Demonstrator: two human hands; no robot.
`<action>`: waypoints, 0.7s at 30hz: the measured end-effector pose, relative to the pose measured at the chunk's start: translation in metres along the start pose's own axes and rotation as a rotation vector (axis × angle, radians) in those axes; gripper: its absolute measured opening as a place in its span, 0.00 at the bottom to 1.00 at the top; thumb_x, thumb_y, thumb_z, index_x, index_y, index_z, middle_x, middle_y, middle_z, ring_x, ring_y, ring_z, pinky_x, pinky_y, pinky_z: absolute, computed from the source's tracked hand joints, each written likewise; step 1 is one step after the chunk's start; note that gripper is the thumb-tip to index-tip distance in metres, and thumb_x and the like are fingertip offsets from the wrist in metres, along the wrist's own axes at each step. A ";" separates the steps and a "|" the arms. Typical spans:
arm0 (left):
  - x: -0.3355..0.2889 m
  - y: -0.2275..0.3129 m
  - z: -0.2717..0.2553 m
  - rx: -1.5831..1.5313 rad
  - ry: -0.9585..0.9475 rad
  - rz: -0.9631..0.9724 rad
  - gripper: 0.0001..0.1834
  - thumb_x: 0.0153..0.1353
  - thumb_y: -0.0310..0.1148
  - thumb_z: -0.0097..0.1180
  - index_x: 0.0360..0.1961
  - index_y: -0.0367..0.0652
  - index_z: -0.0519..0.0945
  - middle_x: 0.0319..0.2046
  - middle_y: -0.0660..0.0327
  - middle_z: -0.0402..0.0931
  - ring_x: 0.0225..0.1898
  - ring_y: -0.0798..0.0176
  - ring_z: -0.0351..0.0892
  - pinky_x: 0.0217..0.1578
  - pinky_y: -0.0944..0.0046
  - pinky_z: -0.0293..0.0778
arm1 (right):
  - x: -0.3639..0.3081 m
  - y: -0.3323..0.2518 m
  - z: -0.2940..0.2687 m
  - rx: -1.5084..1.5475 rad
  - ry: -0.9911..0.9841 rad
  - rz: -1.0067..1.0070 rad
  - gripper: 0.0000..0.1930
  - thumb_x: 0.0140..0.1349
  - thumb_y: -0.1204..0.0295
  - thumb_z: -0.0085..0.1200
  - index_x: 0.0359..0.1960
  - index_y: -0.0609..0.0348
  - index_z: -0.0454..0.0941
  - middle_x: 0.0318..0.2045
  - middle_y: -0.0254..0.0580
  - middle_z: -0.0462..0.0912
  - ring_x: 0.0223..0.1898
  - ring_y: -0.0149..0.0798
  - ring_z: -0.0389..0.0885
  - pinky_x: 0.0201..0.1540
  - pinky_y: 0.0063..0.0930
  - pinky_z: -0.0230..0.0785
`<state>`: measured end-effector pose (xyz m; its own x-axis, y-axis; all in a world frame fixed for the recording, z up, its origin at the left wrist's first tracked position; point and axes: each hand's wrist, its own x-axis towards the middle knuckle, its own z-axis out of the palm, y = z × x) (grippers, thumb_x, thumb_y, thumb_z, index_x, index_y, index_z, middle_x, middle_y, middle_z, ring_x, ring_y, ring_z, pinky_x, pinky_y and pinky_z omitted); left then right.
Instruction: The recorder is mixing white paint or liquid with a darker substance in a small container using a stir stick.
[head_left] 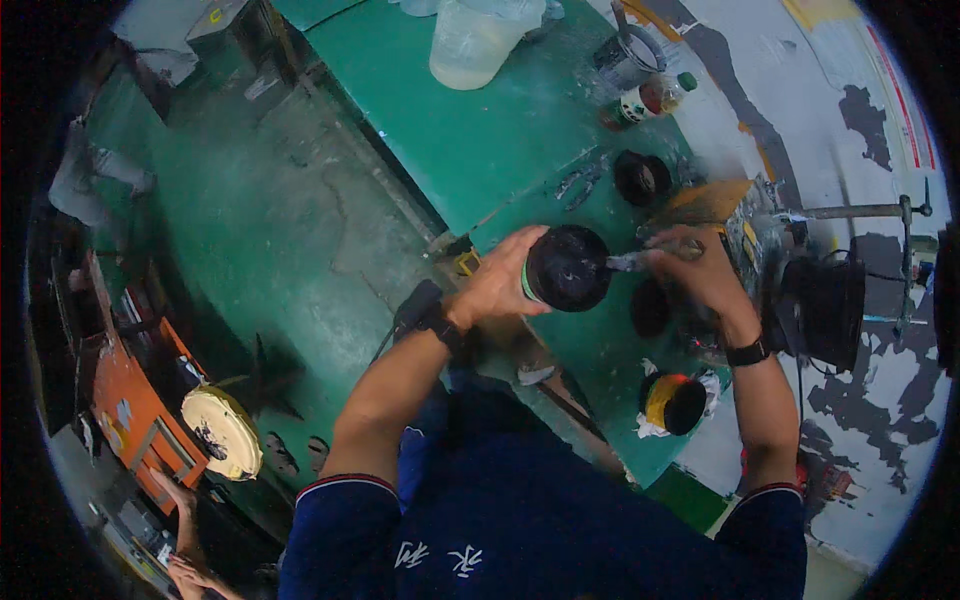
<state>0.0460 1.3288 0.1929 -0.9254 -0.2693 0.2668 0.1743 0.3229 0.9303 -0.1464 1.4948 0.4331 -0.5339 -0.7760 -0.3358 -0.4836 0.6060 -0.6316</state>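
Watching remotely, I see the left hand curled round the cylinder, the right hand closed on the tool, whose hard push could twist the cylinder loose.

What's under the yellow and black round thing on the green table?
Some crumpled white paper or cloth pokes out around the yellow and black round thing. Whatever lies right underneath is covered, so I can't tell.

Glossy black cylinder, smooth green worktop.
Bottle near the worktop's right edge: shiny, clear plastic; bucket: milky, translucent plastic; shirt: matt cloth.
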 end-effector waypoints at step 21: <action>0.001 -0.003 -0.001 -0.015 0.012 0.032 0.62 0.33 0.43 0.81 0.70 0.41 0.59 0.68 0.46 0.62 0.70 0.42 0.61 0.70 0.51 0.60 | -0.010 -0.007 0.010 -0.042 0.103 -0.144 0.10 0.61 0.72 0.65 0.40 0.67 0.84 0.34 0.42 0.87 0.29 0.29 0.82 0.36 0.23 0.74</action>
<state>0.0446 1.3265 0.1902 -0.9151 -0.2704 0.2991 0.2085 0.3177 0.9250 -0.1308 1.4967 0.4336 -0.5245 -0.8345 -0.1690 -0.5873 0.4983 -0.6378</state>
